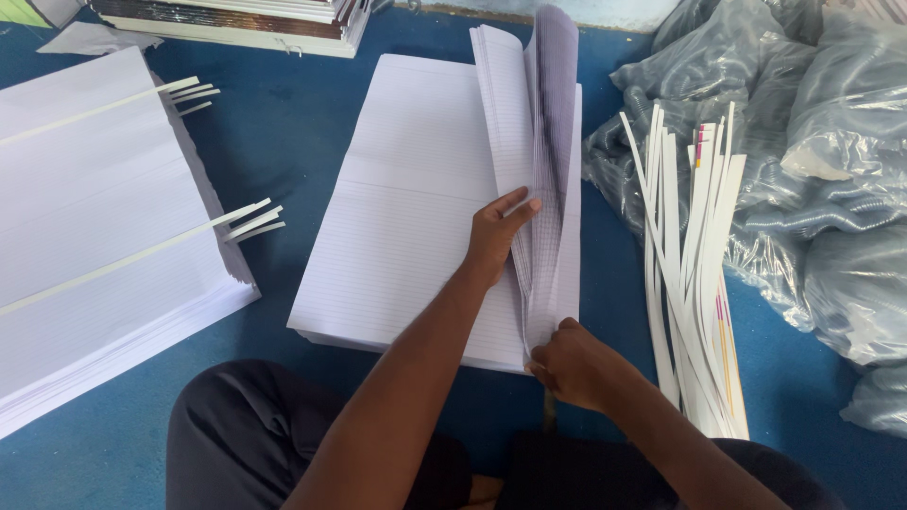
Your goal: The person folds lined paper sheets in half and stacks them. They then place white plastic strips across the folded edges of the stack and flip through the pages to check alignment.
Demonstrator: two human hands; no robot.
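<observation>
A stack of ruled paper sheets [406, 198] was seen lying flat on the blue floor [293, 123], directly in front of the seated person. A sheaf of lifted sheets [543, 142] was held upright along the stack's right side, fanned and curving upward. The left hand [496, 236] was laid flat against the lifted sheets about midway up, fingers extended and thumb spread, so no closed grip was formed; the sheets were merely pressed and steadied. The right hand [572, 364] was clenched on the near bottom corner of the same sheaf, the paper edges being pinched between thumb and fingers.

To the left, well apart from the stack, a second pile of ruled paper [94, 227] was seen, with thin white strips [250, 222] tucked between its layers and jutting from its edge. To the right, a bundle of long white strips [694, 274] was spread on the floor, resting against crumpled clear plastic bags [812, 170]. Bound books [236, 19] were stacked at the far edge.
</observation>
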